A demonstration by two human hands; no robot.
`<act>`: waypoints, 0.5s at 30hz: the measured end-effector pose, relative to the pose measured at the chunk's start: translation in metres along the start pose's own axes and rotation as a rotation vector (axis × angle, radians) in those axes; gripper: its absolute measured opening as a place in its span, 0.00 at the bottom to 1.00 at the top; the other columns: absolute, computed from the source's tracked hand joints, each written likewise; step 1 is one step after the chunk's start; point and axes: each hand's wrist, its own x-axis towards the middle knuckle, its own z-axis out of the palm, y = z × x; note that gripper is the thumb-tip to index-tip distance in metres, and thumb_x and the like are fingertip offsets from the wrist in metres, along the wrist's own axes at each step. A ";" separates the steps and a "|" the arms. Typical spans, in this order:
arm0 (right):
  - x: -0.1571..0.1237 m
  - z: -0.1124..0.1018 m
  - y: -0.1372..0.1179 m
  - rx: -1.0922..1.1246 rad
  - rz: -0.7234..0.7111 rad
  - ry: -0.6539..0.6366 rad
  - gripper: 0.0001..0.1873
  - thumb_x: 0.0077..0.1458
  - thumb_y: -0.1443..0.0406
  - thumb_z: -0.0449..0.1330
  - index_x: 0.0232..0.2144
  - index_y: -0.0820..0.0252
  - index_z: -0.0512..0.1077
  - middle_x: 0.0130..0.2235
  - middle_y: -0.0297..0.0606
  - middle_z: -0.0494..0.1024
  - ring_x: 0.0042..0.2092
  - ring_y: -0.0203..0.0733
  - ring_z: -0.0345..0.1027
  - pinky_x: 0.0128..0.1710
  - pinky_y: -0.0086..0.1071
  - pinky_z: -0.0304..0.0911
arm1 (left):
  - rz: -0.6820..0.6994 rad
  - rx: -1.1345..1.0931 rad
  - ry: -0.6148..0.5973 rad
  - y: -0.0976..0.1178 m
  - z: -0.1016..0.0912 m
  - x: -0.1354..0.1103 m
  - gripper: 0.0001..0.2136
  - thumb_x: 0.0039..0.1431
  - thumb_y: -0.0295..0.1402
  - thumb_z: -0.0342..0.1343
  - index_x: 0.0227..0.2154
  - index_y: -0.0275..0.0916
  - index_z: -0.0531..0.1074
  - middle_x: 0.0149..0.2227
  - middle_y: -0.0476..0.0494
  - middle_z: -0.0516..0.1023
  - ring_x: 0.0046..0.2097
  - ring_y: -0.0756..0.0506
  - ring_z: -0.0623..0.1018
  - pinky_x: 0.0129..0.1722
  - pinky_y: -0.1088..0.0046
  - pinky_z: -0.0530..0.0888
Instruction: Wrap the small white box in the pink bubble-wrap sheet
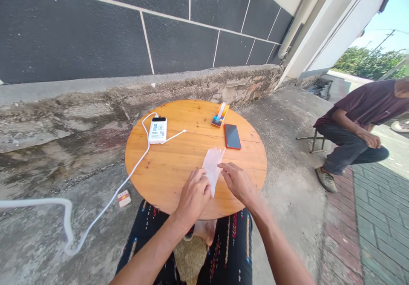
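A thin pale-pink tissue (211,165) lies lengthwise on the round wooden table (143,165), close to its front edge, with a ragged far end. My left hand (195,188) rests on the tissue's left side, its fingers curled and closed against it. At the right edge of the tissue, my right hand (235,179) has its thumb and index finger pinched together on the paper. Just beyond the tissue is a smartphone (233,136) with a red edge and a dark screen. An orange tape dispenser (220,114) stands farther back.
A white power bank (158,130) lies at the table's left, with a short cable end on the wood. Its long white cable (110,204) runs off to the floor. A small red-and-white box (124,198) lies there. At right, a person (358,123) sits on a stool.
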 end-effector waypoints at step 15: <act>0.007 0.007 -0.002 -0.351 -0.101 -0.031 0.13 0.63 0.70 0.46 0.38 0.59 0.70 0.31 0.36 0.76 0.30 0.37 0.66 0.35 0.31 0.49 | 0.063 0.080 -0.161 0.005 -0.011 0.011 0.09 0.55 0.21 0.49 0.24 0.39 0.67 0.35 0.45 0.74 0.41 0.44 0.69 0.41 0.66 0.69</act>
